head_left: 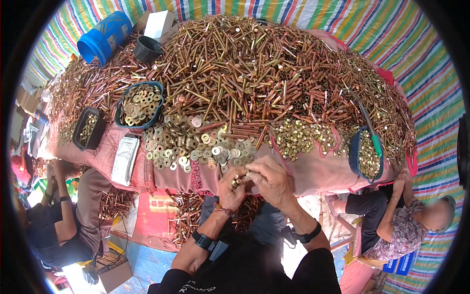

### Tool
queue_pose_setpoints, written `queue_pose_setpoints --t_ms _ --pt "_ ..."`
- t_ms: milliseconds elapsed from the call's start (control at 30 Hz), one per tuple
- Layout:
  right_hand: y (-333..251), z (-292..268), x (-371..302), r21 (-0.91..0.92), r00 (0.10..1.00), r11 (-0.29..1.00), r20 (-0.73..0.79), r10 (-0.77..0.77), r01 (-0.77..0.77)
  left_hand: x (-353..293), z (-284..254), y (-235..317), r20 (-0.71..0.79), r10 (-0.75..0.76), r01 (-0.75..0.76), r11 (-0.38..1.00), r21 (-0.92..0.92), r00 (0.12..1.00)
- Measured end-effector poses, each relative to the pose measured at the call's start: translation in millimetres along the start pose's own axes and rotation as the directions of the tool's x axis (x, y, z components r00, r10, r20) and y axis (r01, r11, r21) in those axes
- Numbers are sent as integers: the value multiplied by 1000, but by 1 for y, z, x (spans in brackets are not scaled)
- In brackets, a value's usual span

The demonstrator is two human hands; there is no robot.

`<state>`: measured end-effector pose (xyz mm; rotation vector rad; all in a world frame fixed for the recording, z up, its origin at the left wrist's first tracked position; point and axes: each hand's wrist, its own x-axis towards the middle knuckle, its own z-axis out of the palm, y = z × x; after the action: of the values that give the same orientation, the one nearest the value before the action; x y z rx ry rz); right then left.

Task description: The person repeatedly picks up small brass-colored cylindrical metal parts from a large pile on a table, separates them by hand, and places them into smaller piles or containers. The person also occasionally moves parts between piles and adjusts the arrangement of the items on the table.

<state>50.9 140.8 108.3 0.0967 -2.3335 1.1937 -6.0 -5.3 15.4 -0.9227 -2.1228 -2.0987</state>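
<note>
While grasping small brass-coloured pieces [237, 182] in the grip of the left hand [231, 192], holds the right hand [271, 183] curled close beside it, in the head view. Cannot tell the right grip's state or contents. Holds both at the near edge of the pink cloth [318, 169], just below loose washers [196, 147] and near nuts [293, 140], with copper-coloured rods [235, 63] heaped beyond.

Both bare forearms angle inward toward the washer pile [183, 144], bringing the two hands close together on its near side. The left hand [231, 190], just in front of the pile's right part, is curled in a loose fist; the right hand [270, 181], nearer the pile's right end, arches over with bent fingers pointing toward the left one's thumb side.
</note>
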Motion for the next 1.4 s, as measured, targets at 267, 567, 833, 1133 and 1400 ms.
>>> queue_pose_setpoints --t_ms 267,567,833,1133,1400 --pt "3 8 -6 105 975 972 -51 217 -211 1 1 4 -11 -4 4 1000 -3 1000" --pt "8 8 -9 30 959 958 -3 284 -284 -1 -1 8 13 -43 43 999 0 999" --pt "2 0 -5 40 976 976 -11 216 -216 0 0 6 11 -53 53 999 11 999" --pt "11 7 -12 201 954 940 -70 293 -274 -2 0 0 14 -49 49 999 -6 999" --pt "16 9 -16 454 904 795 59 424 -403 -1 1 0 -23 -6 5 999 -33 1000"
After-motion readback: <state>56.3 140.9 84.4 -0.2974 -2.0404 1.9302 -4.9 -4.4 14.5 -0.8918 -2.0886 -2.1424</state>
